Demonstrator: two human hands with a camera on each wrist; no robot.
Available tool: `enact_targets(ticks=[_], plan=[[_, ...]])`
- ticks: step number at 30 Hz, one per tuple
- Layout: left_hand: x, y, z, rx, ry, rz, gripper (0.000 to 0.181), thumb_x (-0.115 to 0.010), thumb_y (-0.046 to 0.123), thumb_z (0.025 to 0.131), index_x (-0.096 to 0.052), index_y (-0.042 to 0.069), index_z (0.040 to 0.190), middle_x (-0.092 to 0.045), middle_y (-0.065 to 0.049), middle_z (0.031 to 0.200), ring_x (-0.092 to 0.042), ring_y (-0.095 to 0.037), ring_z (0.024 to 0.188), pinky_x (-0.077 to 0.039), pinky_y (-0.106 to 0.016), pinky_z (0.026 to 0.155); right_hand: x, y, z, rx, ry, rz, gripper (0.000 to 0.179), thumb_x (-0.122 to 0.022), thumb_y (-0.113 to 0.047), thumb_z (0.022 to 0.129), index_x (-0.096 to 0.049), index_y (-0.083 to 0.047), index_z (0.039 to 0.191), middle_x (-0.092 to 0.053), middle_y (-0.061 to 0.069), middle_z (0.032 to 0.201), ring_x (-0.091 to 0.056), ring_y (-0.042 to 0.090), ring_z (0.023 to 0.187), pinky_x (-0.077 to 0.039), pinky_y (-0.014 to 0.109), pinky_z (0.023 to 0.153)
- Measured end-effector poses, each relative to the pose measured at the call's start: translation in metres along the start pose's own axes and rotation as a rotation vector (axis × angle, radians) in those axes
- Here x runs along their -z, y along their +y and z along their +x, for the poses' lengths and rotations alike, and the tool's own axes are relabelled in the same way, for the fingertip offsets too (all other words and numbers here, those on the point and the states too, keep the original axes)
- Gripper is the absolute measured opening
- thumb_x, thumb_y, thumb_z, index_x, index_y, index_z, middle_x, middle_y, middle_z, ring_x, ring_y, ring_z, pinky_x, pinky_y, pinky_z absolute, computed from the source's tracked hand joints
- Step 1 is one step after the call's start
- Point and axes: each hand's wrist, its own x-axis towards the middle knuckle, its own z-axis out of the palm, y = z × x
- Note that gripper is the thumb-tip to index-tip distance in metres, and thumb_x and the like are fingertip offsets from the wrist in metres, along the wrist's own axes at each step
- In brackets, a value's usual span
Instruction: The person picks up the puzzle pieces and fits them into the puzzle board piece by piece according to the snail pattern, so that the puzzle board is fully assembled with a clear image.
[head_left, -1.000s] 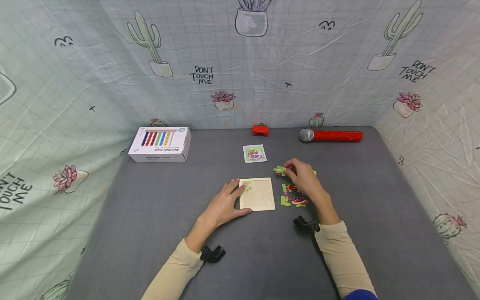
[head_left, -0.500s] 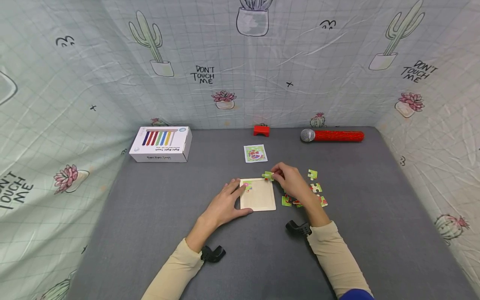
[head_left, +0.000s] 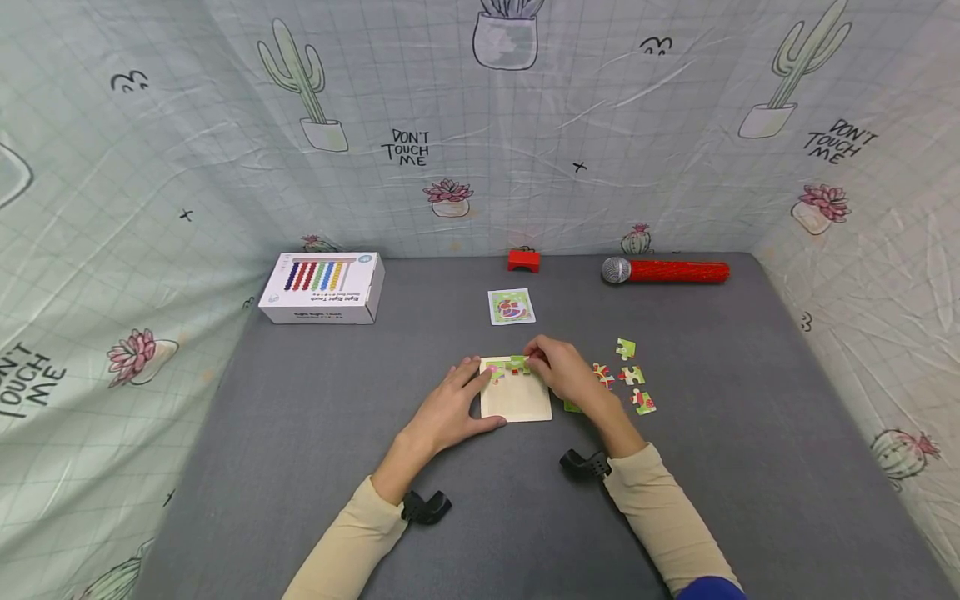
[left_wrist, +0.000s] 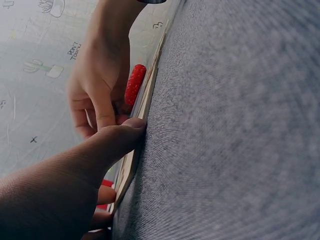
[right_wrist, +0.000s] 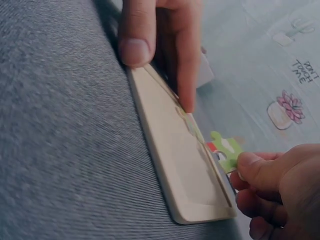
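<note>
A shallow wooden puzzle tray (head_left: 521, 404) lies flat on the table. My left hand (head_left: 442, 408) steadies it, thumb on the near edge and fairly straight fingers at the far left. One small puzzle piece (head_left: 497, 374) sits in the tray's far left corner, with the index fingertip against it. Between thumb and fingers, my right hand (head_left: 567, 377) pinches a green puzzle piece (right_wrist: 229, 151) with red and white marks. That piece is tilted at the tray's far rim in the right wrist view. Several loose pieces (head_left: 632, 376) lie right of the tray, some partly hidden by the right forearm.
Beyond the tray lies a square picture card (head_left: 512, 307). Along the back stand a white box (head_left: 322, 292), a small red block (head_left: 523, 261) and a red microphone (head_left: 667, 271). A printed cloth (head_left: 525, 167) hangs behind the grey table (head_left: 300, 400).
My right hand has carried the green piece leftward from among the loose pieces to the tray's far edge, beside the piece lying there. My left hand has stayed in place.
</note>
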Motion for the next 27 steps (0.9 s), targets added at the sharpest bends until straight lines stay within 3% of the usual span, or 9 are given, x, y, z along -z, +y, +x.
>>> enact_targets(ticks=[17,27], plan=[[-0.002,-0.001,0.001,-0.012,0.003,0.001,0.086,-0.075,0.057,0.083,-0.049,0.007,0.149,-0.043,-0.02,0.155,-0.039,-0.036,0.147,-0.034,-0.052,0.121,-0.015,0.0,0.002,0.029,0.017,-0.039,0.014,-0.067,-0.017,0.097,-0.07,-0.008,0.107,-0.067,0.007,0.097,-0.06,0.017,0.084,-0.052,0.037,0.076],[-0.002,-0.001,0.001,-0.007,-0.002,0.005,0.086,-0.074,0.058,0.084,-0.048,0.008,0.149,-0.042,-0.02,0.156,-0.038,-0.036,0.147,-0.034,-0.051,0.122,-0.016,0.001,0.002,0.044,0.007,-0.044,0.026,-0.074,-0.022,0.092,-0.072,-0.006,0.113,-0.064,0.006,0.1,-0.059,0.016,0.085,-0.053,0.034,0.077]])
